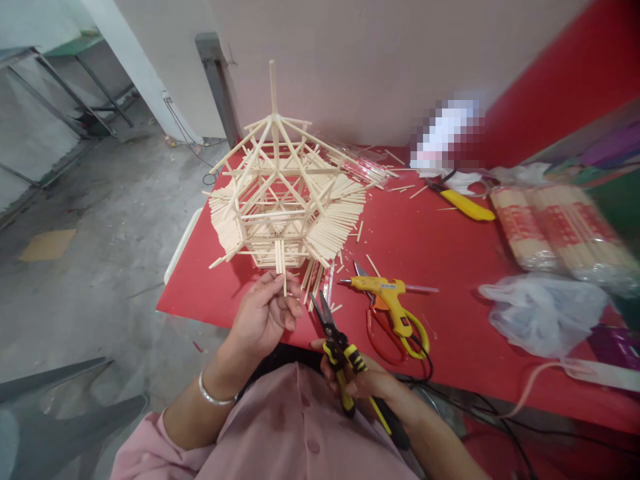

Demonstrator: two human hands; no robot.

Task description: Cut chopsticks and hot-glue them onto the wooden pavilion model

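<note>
On the red table stands a pagoda-like model (275,173) built from thin wooden sticks, with a pointed roof frame and fanned rows of sticks at its sides. At its near edge my left hand (265,310) pinches a wooden stick (285,283), close under a few parallel sticks jutting from the model. Whether the held stick touches them I cannot tell. My right hand (355,380) is wrapped round the yellow-and-black handles of hand shears (336,333). Their dark blades are apart and point toward the model, with nothing between them.
Right of the shears lie a yellow glue gun (387,293) and red-handled scissors (383,333). Farther off are yellow-handled pliers (465,203), wrapped stick bundles (565,227) and a clear plastic bag (547,310). Loose sticks (317,283) lie by the model. Cables hang at the table's front.
</note>
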